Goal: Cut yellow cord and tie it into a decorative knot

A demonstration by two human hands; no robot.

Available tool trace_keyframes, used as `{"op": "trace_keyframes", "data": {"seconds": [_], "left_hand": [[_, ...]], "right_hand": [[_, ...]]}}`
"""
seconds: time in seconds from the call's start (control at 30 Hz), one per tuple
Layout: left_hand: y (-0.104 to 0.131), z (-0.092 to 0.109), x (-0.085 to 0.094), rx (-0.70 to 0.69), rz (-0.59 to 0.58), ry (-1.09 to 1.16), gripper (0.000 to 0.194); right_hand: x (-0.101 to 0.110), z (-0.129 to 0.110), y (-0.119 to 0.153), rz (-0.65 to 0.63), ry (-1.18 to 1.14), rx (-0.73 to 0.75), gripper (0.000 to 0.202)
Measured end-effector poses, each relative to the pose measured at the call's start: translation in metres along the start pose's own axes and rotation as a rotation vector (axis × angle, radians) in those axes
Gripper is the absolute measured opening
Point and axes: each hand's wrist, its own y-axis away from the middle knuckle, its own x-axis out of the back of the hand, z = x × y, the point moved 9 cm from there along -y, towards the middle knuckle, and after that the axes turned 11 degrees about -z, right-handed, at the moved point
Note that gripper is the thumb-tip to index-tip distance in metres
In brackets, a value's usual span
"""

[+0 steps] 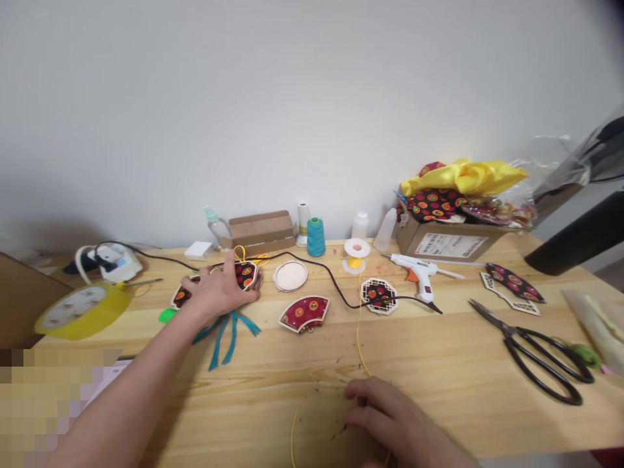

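Note:
My left hand (217,290) reaches across to the back left, fingers spread over black-and-red patterned fabric ornaments with pale borders (247,276). It covers much of them, and teal tassels (229,335) stick out below. Close to the table's front, my right hand (397,416) has its fingers loosely bent and apart. A thin yellow cord (359,338) runs from a white spool (357,249) down to this hand and passes out of sight at it. Whether the hidden fingers touch the cord does not show. Another stretch of yellow cord (293,432) curves left of the hand.
A fan-shaped ornament (305,314), a round pale disc (290,277) and an octagonal ornament (379,296) lie mid-table. Black-handled scissors (531,351), a glue gun (414,273) and a cardboard box (446,246) are rightward. Yellow tape (80,312) stands left. A black cable (326,270) crosses the table.

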Motion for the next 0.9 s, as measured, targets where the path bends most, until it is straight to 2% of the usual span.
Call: {"op": "trace_keyframes", "data": {"seconds": [0.2, 0.33, 0.4, 0.47, 0.5, 0.6, 0.67, 0.77, 0.83, 0.9], "left_hand": [[0.004, 0.005, 0.001, -0.03, 0.069, 0.032, 0.085], [0.007, 0.006, 0.001, -0.037, 0.102, 0.027, 0.081], [0.012, 0.008, 0.008, -0.036, 0.114, 0.023, 0.08], [0.024, 0.014, 0.022, -0.043, 0.151, 0.022, 0.078], [0.033, 0.019, 0.032, -0.065, 0.179, 0.029, 0.084], [0.073, 0.052, 0.062, -0.251, 0.313, 0.045, 0.087], [0.103, 0.076, 0.07, -0.364, 0.359, 0.065, 0.095], [0.147, 0.118, 0.057, -0.601, 0.328, 0.079, 0.098], [0.171, 0.14, 0.045, -0.717, 0.32, 0.098, 0.101], [0.187, 0.155, 0.035, -0.756, 0.322, 0.123, 0.101]], "right_hand": [[0.002, -0.003, 0.001, 0.064, 0.064, 0.045, 0.036], [0.011, -0.013, 0.002, 0.111, 0.11, 0.108, 0.035], [0.019, -0.02, 0.004, 0.155, 0.116, 0.136, 0.034], [0.027, -0.024, 0.006, 0.215, 0.088, 0.137, 0.031], [0.033, -0.024, 0.007, 0.255, 0.054, 0.118, 0.03], [0.05, -0.011, 0.005, 0.392, -0.167, -0.021, 0.038], [0.057, 0.002, -0.001, 0.46, -0.442, -0.094, 0.057], [0.055, 0.01, -0.016, 0.437, -0.869, -0.078, 0.082], [0.053, 0.015, -0.019, 0.44, -1.023, -0.102, 0.082], [0.051, 0.022, -0.013, 0.486, -1.064, -0.172, 0.075]]}}
